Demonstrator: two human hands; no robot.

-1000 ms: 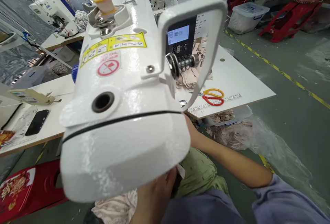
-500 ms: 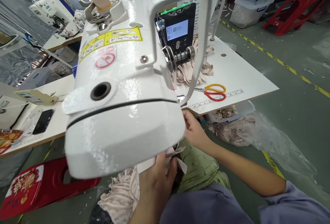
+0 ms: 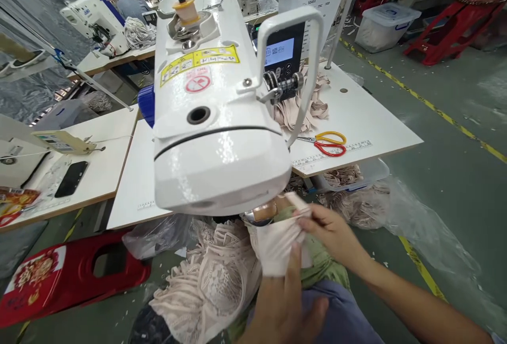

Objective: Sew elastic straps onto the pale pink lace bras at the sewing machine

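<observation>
Cloth (image 3: pixel 275 246) has been brought into fuller view, pinched by the right hand (image 3: pixel 330 230); whether the left hand (image 3: pixel 277 299) grips cannot be told; creasing could be caused by uneven pulling

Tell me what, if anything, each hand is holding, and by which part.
The right hand holds the pale fabric piece by its upper right edge. The left hand touches its lower part; whether it grips cannot be told.

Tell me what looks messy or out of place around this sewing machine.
On the right, a clear plastic bag sprawls across the floor, and pale scraps lie scattered about; both look untidy.
</observation>
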